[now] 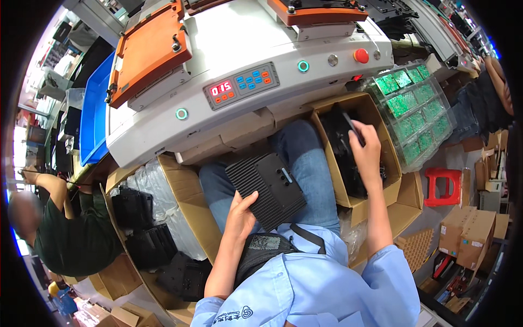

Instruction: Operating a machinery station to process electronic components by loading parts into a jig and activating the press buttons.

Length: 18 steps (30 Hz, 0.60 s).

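Note:
My left hand (241,216) grips the edge of a black finned housing (275,185), its thumb lying on top. The housing rests tilted over my lap, and a small light-coloured slot with connectors shows on its flat middle. On the right, my right hand (368,151) pinches a thin black part (348,124) at the upper part of an open cardboard box (388,143). Black pieces (340,158) lie inside that box; their exact kind is too dark to tell. The lower end of the part in my right hand is hidden by the fingers.
Ahead stands a white machine (245,60) with a control panel, a red stop button (360,55) and orange fixtures (150,52). A carton of black housings (152,245) sits left. Right are trays of green circuit boards (417,109) and a red stool (442,186). A co-worker (76,234) sits at left.

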Available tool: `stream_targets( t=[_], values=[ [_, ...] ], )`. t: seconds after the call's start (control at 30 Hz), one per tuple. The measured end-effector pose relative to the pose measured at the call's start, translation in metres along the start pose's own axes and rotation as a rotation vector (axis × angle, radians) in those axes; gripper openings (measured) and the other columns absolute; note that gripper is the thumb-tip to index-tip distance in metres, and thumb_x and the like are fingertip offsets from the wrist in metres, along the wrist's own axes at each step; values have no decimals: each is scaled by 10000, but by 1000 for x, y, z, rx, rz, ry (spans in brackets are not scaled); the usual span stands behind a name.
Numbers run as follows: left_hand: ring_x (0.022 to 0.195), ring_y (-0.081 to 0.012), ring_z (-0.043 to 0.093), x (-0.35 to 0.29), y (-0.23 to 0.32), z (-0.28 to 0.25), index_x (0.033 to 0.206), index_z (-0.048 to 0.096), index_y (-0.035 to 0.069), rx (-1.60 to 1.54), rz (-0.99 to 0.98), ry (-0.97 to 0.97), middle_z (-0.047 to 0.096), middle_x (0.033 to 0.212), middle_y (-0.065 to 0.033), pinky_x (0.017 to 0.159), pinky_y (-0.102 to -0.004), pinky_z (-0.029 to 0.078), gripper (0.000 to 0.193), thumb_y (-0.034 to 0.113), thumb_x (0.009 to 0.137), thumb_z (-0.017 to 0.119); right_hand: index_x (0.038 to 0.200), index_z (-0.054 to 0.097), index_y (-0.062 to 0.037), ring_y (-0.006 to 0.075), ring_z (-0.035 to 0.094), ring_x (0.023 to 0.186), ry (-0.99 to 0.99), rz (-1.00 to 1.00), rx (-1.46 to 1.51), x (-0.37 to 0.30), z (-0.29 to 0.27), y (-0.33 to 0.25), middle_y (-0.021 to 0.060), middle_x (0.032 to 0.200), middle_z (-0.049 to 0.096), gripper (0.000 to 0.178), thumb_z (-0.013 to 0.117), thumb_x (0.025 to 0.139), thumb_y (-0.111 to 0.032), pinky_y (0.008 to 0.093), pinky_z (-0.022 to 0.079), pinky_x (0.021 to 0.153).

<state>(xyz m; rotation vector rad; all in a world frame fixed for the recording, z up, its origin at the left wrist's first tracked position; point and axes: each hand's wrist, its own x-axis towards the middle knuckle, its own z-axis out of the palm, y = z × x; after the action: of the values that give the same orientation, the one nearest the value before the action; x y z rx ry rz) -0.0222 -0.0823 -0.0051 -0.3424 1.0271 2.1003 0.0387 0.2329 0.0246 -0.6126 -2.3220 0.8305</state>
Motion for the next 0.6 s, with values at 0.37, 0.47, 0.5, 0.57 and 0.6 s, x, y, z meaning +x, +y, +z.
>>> stream_targets(
  t=[0.37,0.47,0.5,0.57,0.6],
  values=[
    [1118,-213,556,-2,1,15,1341,374,64,-65,-14,-48,529,1232,-95,939,-357,489,444,82,927,534,1239,568,-70,309,523,1071,-273,-419,-72,-90,56,-96,102,1245,563,523,716,747,-168,417,422,915],
    [1131,-215,552,-3,2,9,1353,363,69,-77,5,-63,525,1244,-99,933,-359,497,443,105,940,521,1304,515,-105,362,385,1245,-420,-401,-96,-92,51,-102,109,1376,448,620,714,760,-325,494,321,1011],
    [1140,-215,548,-4,3,8,1358,358,70,-74,12,-73,521,1252,-103,933,-358,498,445,110,944,516,1331,490,-124,389,306,1311,-496,-365,-105,-92,50,-102,112,1427,389,657,701,767,-387,527,270,1042],
    [1148,-214,543,-4,4,8,1363,353,70,-73,17,-83,516,1264,-104,940,-359,492,452,111,943,517,1344,480,-141,406,256,1342,-533,-370,-87,-92,51,-101,117,1445,360,677,688,770,-434,511,270,1051],
    [1156,-212,539,-4,5,9,1368,349,71,-69,19,-97,511,1275,-105,947,-359,487,460,111,943,519,1348,477,-140,406,278,1326,-532,-342,-31,-93,52,-100,124,1445,357,654,686,785,-398,503,277,1050]
  ],
)
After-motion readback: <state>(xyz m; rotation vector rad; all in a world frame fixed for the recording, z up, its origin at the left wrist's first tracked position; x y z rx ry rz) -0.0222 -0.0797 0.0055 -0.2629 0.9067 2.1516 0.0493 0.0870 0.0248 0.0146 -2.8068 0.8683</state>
